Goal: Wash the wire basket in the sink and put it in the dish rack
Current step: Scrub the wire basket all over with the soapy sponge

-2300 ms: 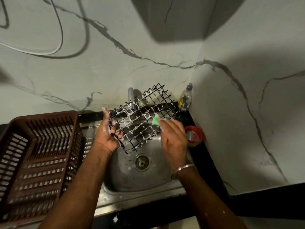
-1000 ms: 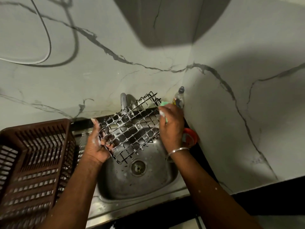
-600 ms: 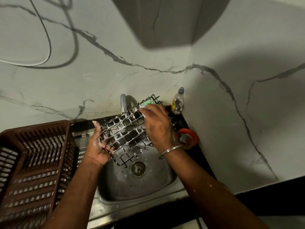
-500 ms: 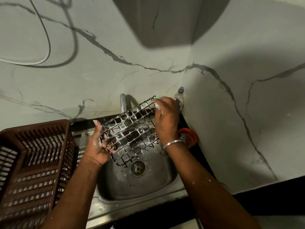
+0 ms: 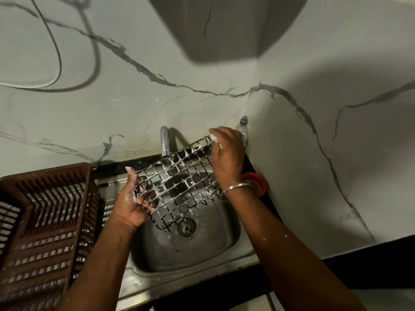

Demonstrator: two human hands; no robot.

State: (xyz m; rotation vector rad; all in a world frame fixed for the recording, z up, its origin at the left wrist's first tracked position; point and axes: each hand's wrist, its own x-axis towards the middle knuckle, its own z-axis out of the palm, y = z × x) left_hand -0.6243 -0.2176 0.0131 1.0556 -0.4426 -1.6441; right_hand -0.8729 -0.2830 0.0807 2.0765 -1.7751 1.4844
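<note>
Dish rack: the big brown plastic dish rack with slots (image 5: 45, 173) sits at 8 o'clock, just beside the sink. The basket is not in it.
Sink: the grey steel sink bowl (image 5: 179, 254) is at 6 o'clock. The shiny bent tap (image 5: 165, 142) stands at its 12 o'clock side.
Basket: the black square wire basket (image 5: 179, 182) is held tilted over the sink, with white foam on its wires.
Left hand: the left hand (image 5: 129, 203) grips the basket's 9 o'clock edge, with its fingers hooked through the wires.
Right hand: the right hand (image 5: 228, 158) pinches a small soapy scrubber (image 5: 213, 138) against the basket's 1 o'clock corner.
Done: the soaping looks well along.
Left: I think rinsing comes next, then the rack.
Change: a moment ago the right hand was over the basket's middle. Now it is at the far corner. The left hand's grip is the same.
</note>
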